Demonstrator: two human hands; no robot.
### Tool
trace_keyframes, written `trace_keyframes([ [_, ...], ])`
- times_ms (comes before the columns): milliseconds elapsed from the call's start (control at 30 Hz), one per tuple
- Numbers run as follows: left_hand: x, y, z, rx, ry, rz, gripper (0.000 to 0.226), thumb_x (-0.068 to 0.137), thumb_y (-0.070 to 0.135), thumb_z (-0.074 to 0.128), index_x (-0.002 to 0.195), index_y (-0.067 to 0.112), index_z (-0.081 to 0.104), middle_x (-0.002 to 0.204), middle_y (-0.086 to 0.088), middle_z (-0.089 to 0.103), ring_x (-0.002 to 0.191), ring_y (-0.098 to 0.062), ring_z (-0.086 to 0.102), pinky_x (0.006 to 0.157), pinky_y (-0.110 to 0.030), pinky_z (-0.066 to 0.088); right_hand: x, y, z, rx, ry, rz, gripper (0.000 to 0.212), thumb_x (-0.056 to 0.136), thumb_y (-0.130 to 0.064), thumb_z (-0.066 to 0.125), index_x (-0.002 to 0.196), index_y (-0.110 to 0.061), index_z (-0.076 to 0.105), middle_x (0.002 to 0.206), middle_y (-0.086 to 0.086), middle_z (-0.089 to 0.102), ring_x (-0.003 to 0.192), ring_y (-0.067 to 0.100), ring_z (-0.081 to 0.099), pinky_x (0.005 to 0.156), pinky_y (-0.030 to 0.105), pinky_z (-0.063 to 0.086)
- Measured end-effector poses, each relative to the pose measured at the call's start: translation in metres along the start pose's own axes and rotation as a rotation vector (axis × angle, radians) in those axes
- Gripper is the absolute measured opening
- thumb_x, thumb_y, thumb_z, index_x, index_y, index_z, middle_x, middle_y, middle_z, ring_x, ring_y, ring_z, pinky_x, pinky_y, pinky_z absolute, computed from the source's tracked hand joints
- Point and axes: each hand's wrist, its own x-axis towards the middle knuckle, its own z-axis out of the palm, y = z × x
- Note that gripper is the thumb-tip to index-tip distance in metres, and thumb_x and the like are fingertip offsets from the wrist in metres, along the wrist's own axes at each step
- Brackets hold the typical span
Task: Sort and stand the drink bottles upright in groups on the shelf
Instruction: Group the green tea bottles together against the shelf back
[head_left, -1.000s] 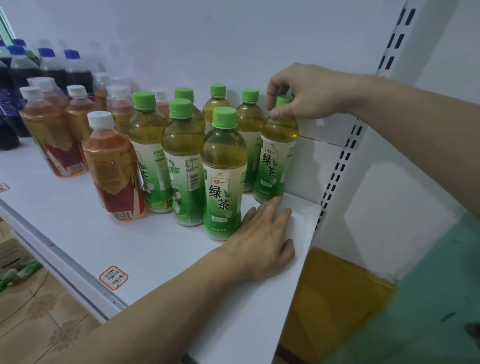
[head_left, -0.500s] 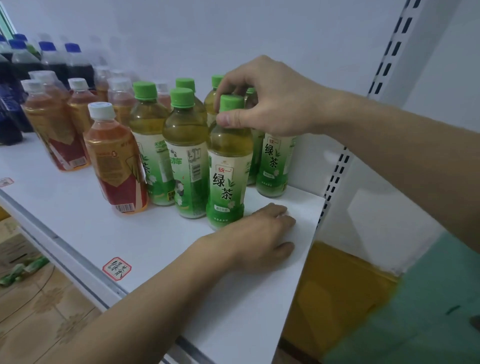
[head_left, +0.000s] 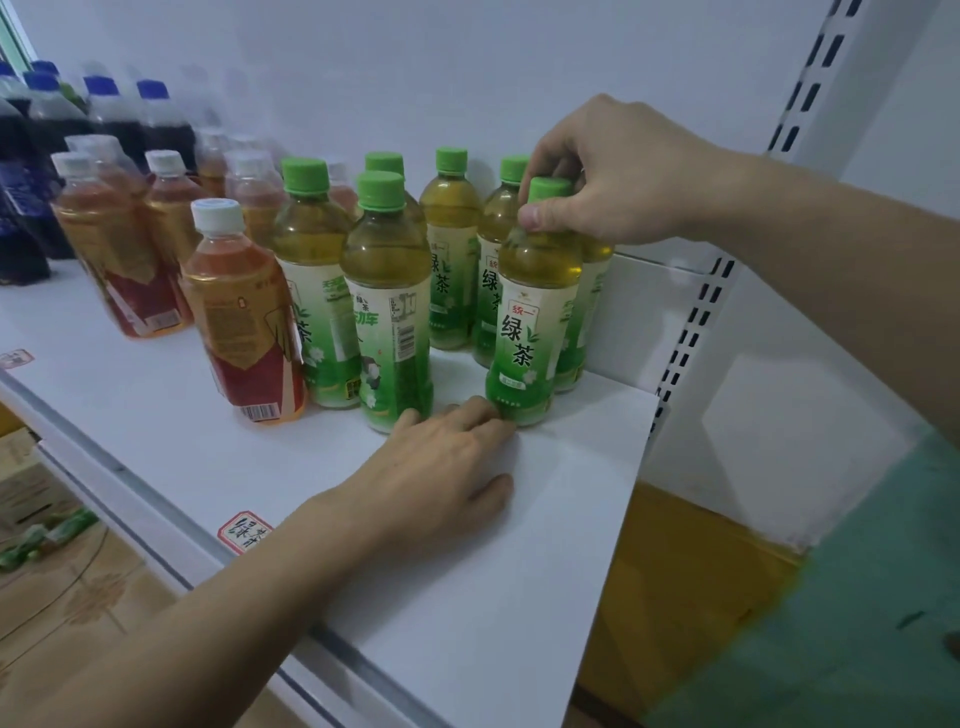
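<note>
Pinching front green tea bottle (head_left: 535, 312) neck, right hand (head_left: 618, 171) hides rear bottle's cap.

Green tea bottles (head_left: 537, 306): green caps, green-white labels. Red tea bottles (head_left: 244, 322): white caps, orange-red labels. Shelf (head_left: 467, 597) plain white.

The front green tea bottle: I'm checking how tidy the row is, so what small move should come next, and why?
Probably let go. The right hand pinches the neck of the front green tea bottle, which stands upright on the shelf beside its green-capped group. The left hand lies flat at its base and can steady it.
</note>
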Motion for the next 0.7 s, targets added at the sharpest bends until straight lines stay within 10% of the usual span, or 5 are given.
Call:
trace_keyframes([
  [433, -0.021, -0.027, -0.012, -0.184, 0.020, 0.113, 0.039, 0.099, 0.042, 0.050, 0.134, 0.026, 0.059, 0.132, 0.011, 0.057, 0.115, -0.010, 0.058, 0.096, -0.033, 0.049, 0.010, -0.054, -0.007, -0.048, 0.122, -0.246, 0.040, 0.099, -0.055, 0.052, 0.131, -0.033, 0.060, 0.110, -0.011, 0.065, 0.088, 0.007, 0.060, 0.071, 0.020, 0.043],
  [700, -0.041, -0.076, -0.028, -0.292, 0.082, 0.129, 0.022, 0.099, 0.029, 0.058, 0.118, 0.024, 0.069, 0.108, 0.010, 0.067, 0.097, -0.005, 0.061, 0.085, -0.028, 0.051, 0.045, -0.094, 0.027, -0.154, -0.152, -0.161, 0.032, 0.094, -0.064, 0.053, 0.107, -0.034, 0.056, 0.088, -0.017, 0.047, 0.078, 0.005, 0.048, 0.060, 0.024, 0.032],
])
